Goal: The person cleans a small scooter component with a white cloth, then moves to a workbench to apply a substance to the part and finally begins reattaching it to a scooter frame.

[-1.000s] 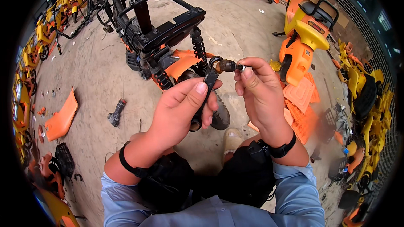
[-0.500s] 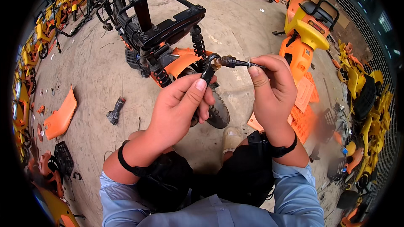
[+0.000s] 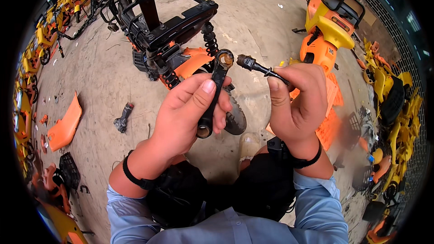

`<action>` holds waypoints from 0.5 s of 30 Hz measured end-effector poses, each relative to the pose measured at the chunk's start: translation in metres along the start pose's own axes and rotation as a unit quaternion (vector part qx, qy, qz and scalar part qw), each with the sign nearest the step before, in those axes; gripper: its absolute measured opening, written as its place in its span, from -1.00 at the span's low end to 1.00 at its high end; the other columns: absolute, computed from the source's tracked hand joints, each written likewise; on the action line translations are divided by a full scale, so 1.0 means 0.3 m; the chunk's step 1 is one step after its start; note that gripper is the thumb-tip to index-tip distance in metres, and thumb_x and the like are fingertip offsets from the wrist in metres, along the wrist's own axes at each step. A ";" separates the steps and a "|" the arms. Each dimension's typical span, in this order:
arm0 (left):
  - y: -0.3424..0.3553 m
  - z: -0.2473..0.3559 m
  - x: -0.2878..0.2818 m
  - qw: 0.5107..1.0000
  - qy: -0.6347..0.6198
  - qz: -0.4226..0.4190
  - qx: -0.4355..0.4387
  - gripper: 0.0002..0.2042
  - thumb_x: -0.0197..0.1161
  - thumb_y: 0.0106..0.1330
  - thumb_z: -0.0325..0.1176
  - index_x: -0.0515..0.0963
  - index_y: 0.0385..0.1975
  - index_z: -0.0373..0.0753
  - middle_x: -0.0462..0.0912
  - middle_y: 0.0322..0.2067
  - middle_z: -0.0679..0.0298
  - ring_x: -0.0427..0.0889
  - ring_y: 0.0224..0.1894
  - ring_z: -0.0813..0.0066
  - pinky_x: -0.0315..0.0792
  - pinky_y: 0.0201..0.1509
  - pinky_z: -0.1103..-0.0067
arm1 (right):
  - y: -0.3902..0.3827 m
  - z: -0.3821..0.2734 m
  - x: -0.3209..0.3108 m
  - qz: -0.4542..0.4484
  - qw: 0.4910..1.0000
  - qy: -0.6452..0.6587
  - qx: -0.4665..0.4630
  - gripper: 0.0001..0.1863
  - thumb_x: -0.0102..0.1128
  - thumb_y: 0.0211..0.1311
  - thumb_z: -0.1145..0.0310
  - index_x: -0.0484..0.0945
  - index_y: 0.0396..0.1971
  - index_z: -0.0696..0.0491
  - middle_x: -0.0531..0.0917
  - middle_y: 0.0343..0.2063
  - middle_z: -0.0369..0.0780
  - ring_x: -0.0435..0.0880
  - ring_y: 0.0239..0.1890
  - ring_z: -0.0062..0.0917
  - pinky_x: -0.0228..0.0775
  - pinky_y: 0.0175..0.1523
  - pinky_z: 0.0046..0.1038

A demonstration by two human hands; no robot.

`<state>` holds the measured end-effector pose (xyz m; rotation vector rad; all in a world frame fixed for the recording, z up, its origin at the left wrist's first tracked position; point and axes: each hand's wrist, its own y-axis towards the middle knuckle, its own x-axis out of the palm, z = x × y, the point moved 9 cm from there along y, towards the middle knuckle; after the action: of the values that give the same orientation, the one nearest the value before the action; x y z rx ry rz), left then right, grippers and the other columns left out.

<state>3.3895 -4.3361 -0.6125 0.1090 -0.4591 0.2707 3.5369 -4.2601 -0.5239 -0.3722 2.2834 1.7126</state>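
My left hand (image 3: 174, 113) is closed round a black metal arm (image 3: 219, 74), with its thumb along the front. A brownish, greasy ring tops the arm, and a round hole shows at its lower end. Pinched between thumb and fingers of my right hand (image 3: 300, 101) is a slim black spindle (image 3: 257, 67) with a thicker, dirty head pointing at the ring. A small gap parts the two pieces. Just beyond my left hand stands a stripped black scooter frame (image 3: 185, 20) with coil-spring shock absorbers (image 3: 209, 38) and a wheel (image 3: 235, 119) partly behind my hand.
On the floor to the left lie a grey power tool (image 3: 122, 119) and a curved orange panel (image 3: 66, 124). A yellow-and-orange scooter (image 3: 327, 38) stands at the right, near orange panels. Yellow body parts (image 3: 402, 140) are heaped along the right wall; more scooters line the left.
The spindle has come away from the arm's ring and tilted, its head now free. My left hand has turned the arm so its ring and lower hole show.
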 end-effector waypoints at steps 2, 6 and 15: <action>0.003 0.004 0.002 1.000 0.002 0.001 0.010 -0.65 -0.06 0.54 -0.21 0.44 0.05 -0.40 0.59 -0.37 0.25 0.55 -0.47 0.59 0.46 -0.39 0.65 | 0.000 -0.014 0.004 -0.007 1.000 -0.010 -0.011 -0.79 0.40 0.00 0.51 0.60 -0.32 0.10 0.60 -0.47 -0.19 0.52 -0.44 -0.33 0.32 -0.33 -0.41; 0.000 0.015 0.002 0.999 0.017 0.004 0.035 -0.67 -0.05 0.54 -0.24 0.43 0.06 -0.39 0.59 -0.35 0.26 0.55 -0.45 0.60 0.46 -0.39 0.65 | 0.000 -0.032 0.009 -0.010 0.999 -0.016 -0.026 -0.78 0.40 -0.03 0.52 0.60 -0.33 0.11 0.60 -0.47 -0.19 0.52 -0.45 -0.33 0.33 -0.34 -0.41; -0.003 0.016 -0.002 0.998 0.025 0.010 0.055 -0.70 -0.02 0.53 -0.29 0.42 0.07 -0.37 0.59 -0.32 0.26 0.55 -0.43 0.62 0.47 -0.37 0.67 | 0.001 -0.061 0.021 -0.011 0.998 -0.023 -0.066 -0.78 0.41 -0.04 0.53 0.59 -0.34 0.12 0.59 -0.49 -0.19 0.50 -0.49 -0.35 0.30 -0.39 -0.40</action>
<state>3.3872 -4.3379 -0.6085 0.2041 -0.3965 0.3182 3.5300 -4.2780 -0.5209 -0.3774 2.1337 1.8461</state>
